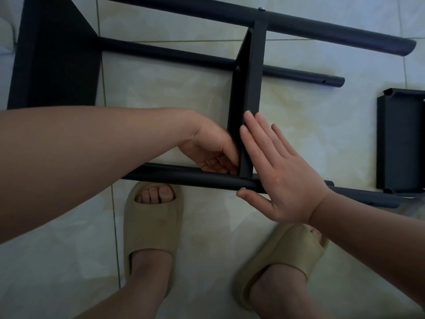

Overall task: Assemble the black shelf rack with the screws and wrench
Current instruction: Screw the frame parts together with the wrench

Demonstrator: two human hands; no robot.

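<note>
Tiled floor [184, 93] | left hand [211, 150] grips shelf panel [249, 77] edge | right hand [282, 178] flat against it

both forearms [92, 153] are bare. below the left hand [207, 146], one foot wears a thick beige slide [151, 226] with an open toe; below the right hand [276, 171], the other foot wears a matching slide [282, 254].

Rack frame [53, 54] lies on floor [299, 107]. Cross panel [249, 88] runs from far tube [184, 10] to near tube [179, 177]. Left hand [211, 148] is left of the panel at the near joint. Right hand [282, 176] lies flat on its right side. Loose panel [402, 143] is far right. Left slipper [151, 224] and right slipper [282, 256] are in front of the near tube.
</note>
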